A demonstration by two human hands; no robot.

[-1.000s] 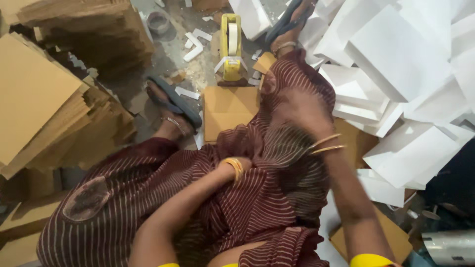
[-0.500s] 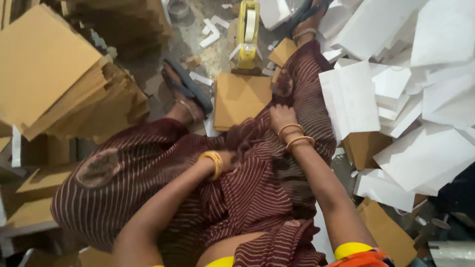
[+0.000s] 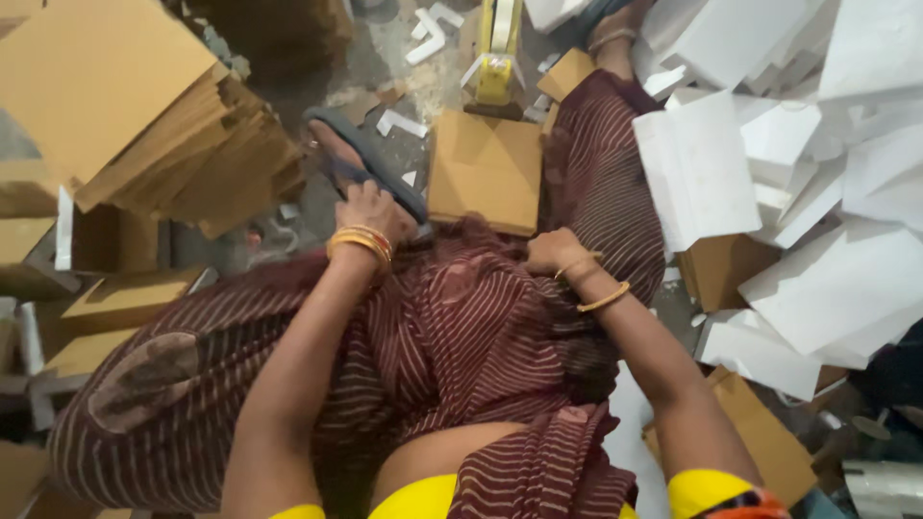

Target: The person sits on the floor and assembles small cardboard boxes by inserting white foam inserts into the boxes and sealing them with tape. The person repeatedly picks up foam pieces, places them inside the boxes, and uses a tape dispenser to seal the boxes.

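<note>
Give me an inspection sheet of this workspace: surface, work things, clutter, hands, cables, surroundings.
Surface: grey floor, dusty, strewn with offcuts; the person sits on it.
Work things: flat brown cardboard piece on the floor just ahead of the maroon striped cloth over the lap.
Clutter: white paper scraps; a yellow tape dispenser beyond the cardboard piece.
Hands: left hand rests at a grey sandal on the foot; right hand is closed on the cloth near the cardboard's edge. Both wrists carry gold bangles.
Cables: nothing seen.
Surroundings: stack of brown card sheets on the left; heap of white sheets on the right.
</note>
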